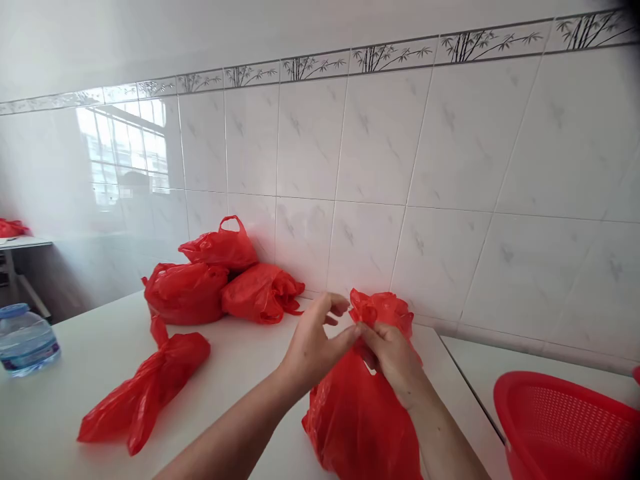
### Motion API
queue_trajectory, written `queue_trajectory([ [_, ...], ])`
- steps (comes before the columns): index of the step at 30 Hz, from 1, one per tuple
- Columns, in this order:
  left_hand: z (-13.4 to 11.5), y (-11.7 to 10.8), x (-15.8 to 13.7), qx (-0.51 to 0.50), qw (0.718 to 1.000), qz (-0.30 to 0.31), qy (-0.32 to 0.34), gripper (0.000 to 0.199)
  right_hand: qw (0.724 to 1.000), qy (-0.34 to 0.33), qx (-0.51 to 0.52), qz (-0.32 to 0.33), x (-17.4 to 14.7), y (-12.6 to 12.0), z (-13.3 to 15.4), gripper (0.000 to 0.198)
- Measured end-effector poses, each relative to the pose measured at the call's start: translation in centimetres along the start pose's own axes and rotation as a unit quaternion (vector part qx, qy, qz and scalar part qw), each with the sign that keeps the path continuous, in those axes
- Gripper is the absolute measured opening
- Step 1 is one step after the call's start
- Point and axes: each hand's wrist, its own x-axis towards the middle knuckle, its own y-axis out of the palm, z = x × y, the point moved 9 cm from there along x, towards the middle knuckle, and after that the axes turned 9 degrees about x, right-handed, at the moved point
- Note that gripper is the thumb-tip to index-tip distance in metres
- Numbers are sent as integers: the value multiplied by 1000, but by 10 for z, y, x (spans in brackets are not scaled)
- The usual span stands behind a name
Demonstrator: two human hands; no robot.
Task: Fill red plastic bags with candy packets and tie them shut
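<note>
A red plastic bag stands on the white table right in front of me, its gathered top leaning toward the tiled wall. My right hand pinches the bag near its neck, thumb and fingers closed on the plastic. From the left, my left hand reaches to the same spot. Its thumb tip meets the right hand's fingertips, while its other fingers are curled but apart from the thumb. What is inside the bag is hidden.
Several filled red bags are heaped at the back left by the wall. Nearer lies a knotted red bag. A water bottle stands at the far left. On the right is a red plastic basket, beyond a seam in the table.
</note>
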Motion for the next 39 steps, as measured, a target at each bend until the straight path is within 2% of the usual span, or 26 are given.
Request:
queue_trajectory([
  [3,13,18,-11,75,993,50,74,32,998,29,50,-38,9,-9,-20,44],
  [6,33,29,-14,102,990,64,68,17,998,37,57,-7,15,-10,-34,42],
  [8,46,27,-11,74,996,37,30,13,997,34,61,38,18,-11,-40,43],
  [11,72,27,-9,-55,995,24,-75,10,989,50,120,66,20,-24,-45,37],
  [14,92,50,-17,-233,950,100,-184,18,987,53,118,96,20,-32,-40,35],
  [16,97,63,-23,-311,914,138,-223,23,991,38,68,107,19,-32,-34,36],
  [17,98,67,-25,-329,904,140,-234,25,994,34,34,102,19,-33,-33,34],
  [19,102,68,-27,-331,901,120,-254,26,996,41,-48,68,20,-36,-36,26],
  [21,102,69,-28,-320,903,108,-266,25,988,44,-144,17,24,-42,-42,38],
  [22,100,69,-28,-315,904,111,-266,24,981,42,-191,-12,26,-46,-44,42],
  [24,95,71,-27,-295,913,125,-253,22,964,29,-260,-56,30,-51,-47,38],
  [26,92,69,-26,-254,929,130,-236,19,960,20,-270,-66,32,-51,-48,31],
  [31,94,56,-25,-100,967,114,-204,10,990,50,-129,12,28,-42,-48,35],
  [35,79,42,-29,8,986,116,-123,13,995,83,53,33,31,-49,-62,39],
  [37,68,42,-39,31,981,169,-87,21,995,80,47,-30,39,-69,-79,36],
  [39,57,46,-57,36,962,261,-68,25,990,64,-33,-125,47,-95,-96,28],
])
